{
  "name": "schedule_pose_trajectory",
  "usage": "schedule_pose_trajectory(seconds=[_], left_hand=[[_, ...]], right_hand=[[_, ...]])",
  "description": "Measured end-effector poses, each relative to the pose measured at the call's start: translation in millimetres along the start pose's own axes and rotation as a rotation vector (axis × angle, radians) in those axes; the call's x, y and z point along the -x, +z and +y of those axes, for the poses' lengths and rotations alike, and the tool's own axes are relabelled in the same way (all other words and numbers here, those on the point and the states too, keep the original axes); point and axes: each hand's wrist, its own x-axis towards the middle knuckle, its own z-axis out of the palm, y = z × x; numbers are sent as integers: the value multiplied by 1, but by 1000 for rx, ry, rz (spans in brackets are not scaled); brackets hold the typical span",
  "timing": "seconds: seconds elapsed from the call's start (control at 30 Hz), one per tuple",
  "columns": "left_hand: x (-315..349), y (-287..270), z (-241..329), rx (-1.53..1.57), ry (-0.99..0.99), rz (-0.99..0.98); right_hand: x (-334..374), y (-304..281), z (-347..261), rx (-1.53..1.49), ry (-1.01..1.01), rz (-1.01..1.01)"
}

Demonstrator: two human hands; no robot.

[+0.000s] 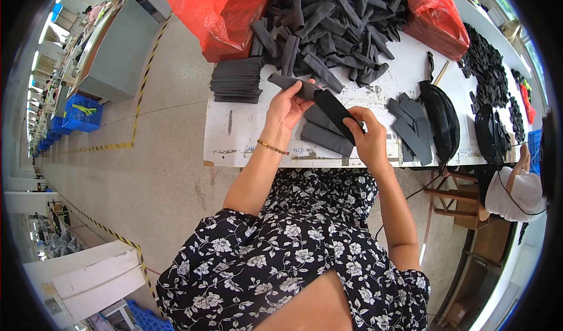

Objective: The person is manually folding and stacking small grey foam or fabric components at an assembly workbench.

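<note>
My left hand (287,107) pinches a dark grey fabric sleeve (306,90) between thumb and fingers. My right hand (370,136) grips the lower end of a flat black strip (335,112), which slants up to the left. The strip's upper end meets the sleeve between my hands; whether it goes inside cannot be made out. Beneath them, several flat dark grey pieces (326,138) lie on the white table (258,122). Beyond my left hand sits a neat stack of dark grey pieces (237,80). A large loose heap of rolled dark sleeves (328,23) covers the far side.
Red plastic bags (220,17) stand at the heap's left and right. Rightward lie fanned grey pieces (412,125) and a black pouch-like bundle (440,122). Another person in a white top (516,193) sits further right. Blue crates (82,112) stand across the floor at left.
</note>
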Motion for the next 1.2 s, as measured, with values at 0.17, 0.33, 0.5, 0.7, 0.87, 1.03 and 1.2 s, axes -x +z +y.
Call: schedule_pose_trajectory(seconds=[0.17, 0.33, 0.5, 0.7, 0.87, 1.03, 1.2], left_hand=[[1, 0, -8, -40, 11, 7], [5, 8, -10, -20, 16, 60], [8, 4, -3, -5, 31, 34], [7, 6, -3, 31, 33, 42], [11, 8, -2, -50, 50, 21], [14, 13, -2, -109, 50, 12], [17, 17, -2, -171, 11, -43]], right_hand=[[-9, 8, 0, -68, 85, -2], [-11, 12, 8, 26, 65, 21], [-7, 12, -17, 288, 64, -58], [-8, 9, 7, 382, -242, -28], [-7, 4, -4, 165, -112, -1], [-11, 4, -8, 192, -191, 16], [-21, 0, -9, 299, -267, 39]])
